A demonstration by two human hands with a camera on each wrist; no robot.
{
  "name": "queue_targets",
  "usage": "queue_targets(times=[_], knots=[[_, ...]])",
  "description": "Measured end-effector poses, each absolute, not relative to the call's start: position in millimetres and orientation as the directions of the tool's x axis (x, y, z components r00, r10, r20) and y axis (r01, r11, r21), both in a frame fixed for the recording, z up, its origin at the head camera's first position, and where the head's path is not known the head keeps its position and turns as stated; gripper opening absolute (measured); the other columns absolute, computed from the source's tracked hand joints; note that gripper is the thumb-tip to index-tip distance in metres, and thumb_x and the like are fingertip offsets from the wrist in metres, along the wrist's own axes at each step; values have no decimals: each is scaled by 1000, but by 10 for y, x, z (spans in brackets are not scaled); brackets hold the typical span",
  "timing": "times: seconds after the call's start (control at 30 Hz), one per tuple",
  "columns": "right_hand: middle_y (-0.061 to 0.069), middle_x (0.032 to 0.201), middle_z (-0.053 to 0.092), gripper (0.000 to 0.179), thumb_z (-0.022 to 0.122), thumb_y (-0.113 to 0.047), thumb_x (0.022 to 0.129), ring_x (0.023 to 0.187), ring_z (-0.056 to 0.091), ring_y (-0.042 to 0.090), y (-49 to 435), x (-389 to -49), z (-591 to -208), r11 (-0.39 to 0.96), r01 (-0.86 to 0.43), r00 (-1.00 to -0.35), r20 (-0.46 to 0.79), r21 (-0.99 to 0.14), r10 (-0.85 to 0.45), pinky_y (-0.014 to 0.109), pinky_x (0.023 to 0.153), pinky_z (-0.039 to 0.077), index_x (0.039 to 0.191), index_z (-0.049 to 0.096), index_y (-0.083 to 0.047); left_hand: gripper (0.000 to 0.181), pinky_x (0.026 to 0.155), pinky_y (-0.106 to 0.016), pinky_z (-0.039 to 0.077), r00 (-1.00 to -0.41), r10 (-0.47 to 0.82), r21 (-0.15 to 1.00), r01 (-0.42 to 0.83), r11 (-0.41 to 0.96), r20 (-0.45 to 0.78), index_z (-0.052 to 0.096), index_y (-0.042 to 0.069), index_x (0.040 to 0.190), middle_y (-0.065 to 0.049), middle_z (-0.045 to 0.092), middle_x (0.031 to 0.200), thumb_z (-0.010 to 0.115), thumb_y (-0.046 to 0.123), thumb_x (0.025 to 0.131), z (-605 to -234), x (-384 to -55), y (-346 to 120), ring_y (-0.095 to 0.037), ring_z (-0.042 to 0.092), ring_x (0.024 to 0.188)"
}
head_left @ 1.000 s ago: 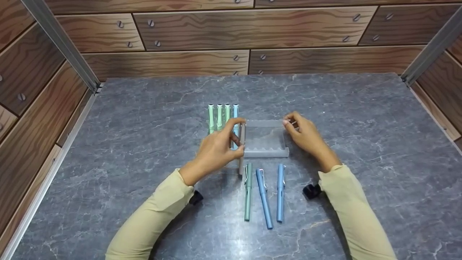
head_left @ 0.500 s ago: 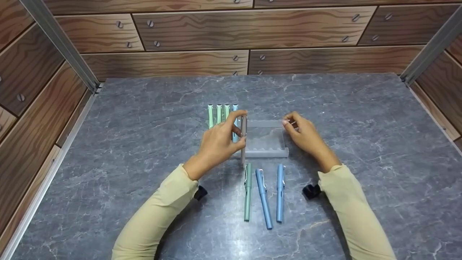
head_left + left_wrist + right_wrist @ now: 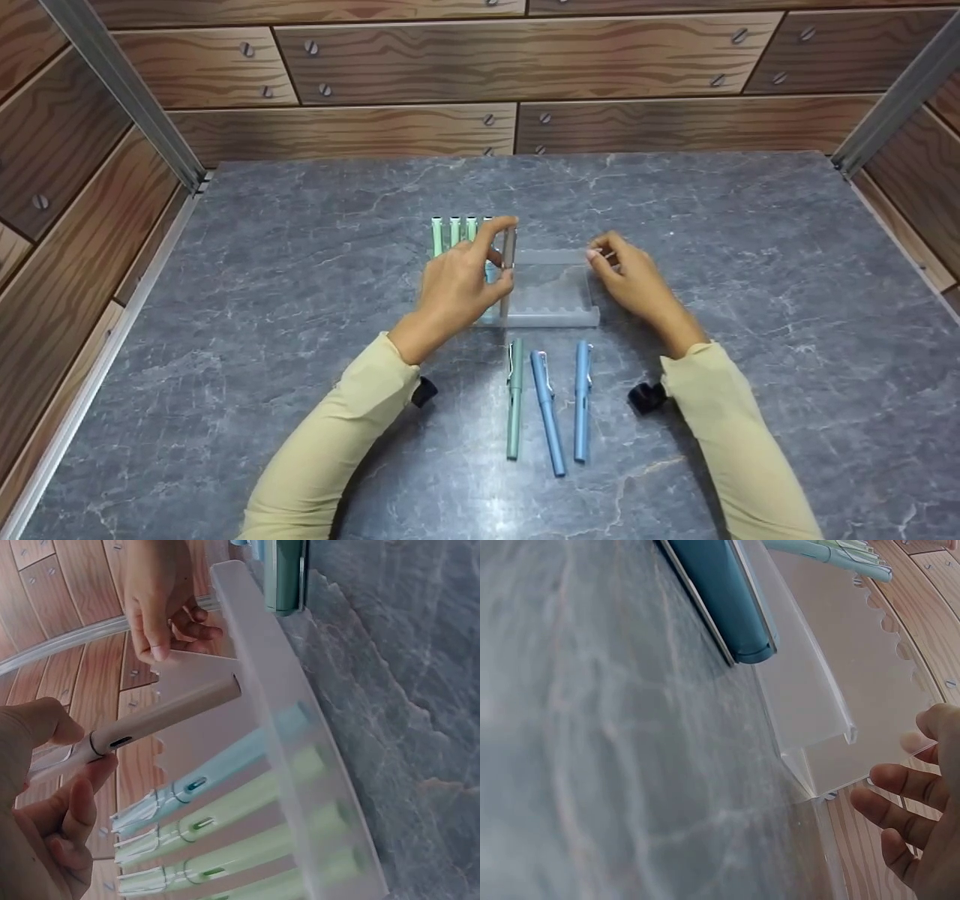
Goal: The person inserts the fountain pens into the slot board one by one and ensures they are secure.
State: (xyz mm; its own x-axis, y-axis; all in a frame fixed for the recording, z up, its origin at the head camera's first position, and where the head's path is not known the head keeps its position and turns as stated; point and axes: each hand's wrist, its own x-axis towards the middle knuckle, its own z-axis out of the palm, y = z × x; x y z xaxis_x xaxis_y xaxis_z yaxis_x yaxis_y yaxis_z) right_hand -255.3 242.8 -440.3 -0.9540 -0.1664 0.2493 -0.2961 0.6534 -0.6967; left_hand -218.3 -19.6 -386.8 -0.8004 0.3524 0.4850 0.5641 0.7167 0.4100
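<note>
My left hand (image 3: pixel 456 291) pinches a taupe-grey pen (image 3: pixel 169 712) near its clip end, holding it above a translucent plastic pen tray (image 3: pixel 555 319). Inside the tray's left part, pale green pens (image 3: pixel 240 814) and a light blue pen (image 3: pixel 217 771) lie side by side across notched rails. In the head view, my left hand partly covers them. My right hand (image 3: pixel 631 276) grips the tray's far right corner between thumb and index finger, its other fingers loosely curled. One fingertip shows through the clear plastic in the right wrist view.
In front of the tray lie a dark green pen (image 3: pixel 514 401) and two blue pens, a slanted one (image 3: pixel 549 416) and a straighter one (image 3: pixel 582 405). The grey marbled table (image 3: pixel 750 300) is bounded by wood-patterned panels (image 3: pixel 420 60) at the back and sides.
My left hand has moved away from me and slightly right with the grey pen, whose near end has come back over the tray. My right hand stays at the corner.
</note>
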Motion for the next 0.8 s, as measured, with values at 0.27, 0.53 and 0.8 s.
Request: queue_targets(times=[0.27, 0.53, 0.8], knots=[[21, 99, 65, 20, 52, -14, 99, 94, 61, 33, 2430, -2564, -4407, 657, -297, -953, 253, -693, -163, 46, 87, 48, 109, 57, 2, 55, 43, -22, 28, -746, 328, 341, 587, 734, 580, 46, 23, 132, 4, 73, 87, 69, 18, 83, -3962, -2219, -173, -11, 45, 51], [20, 97, 65, 19, 52, -14, 99, 93, 61, 31, 2427, -2569, -4420, 656, -299, -953, 252, -693, -168, 45, 87, 49, 108, 56, 3, 54, 42, -26, 34, -738, 323, 315, 582, 750, 593, 45, 23, 132, 3, 73, 86, 69, 18, 83, -4027, -2246, -168, -13, 50, 51], [20, 97, 64, 19, 51, -14, 99, 93, 60, 31, 2433, -2563, -4405, 658, -299, -953, 252, -691, -168, 45, 86, 49, 107, 56, 3, 56, 42, -24, 34, -767, 326, 356, 571, 740, 552, 44, 23, 132, 3, 73, 86, 68, 17, 82, -4032, -2262, -165, -13, 51, 52]])
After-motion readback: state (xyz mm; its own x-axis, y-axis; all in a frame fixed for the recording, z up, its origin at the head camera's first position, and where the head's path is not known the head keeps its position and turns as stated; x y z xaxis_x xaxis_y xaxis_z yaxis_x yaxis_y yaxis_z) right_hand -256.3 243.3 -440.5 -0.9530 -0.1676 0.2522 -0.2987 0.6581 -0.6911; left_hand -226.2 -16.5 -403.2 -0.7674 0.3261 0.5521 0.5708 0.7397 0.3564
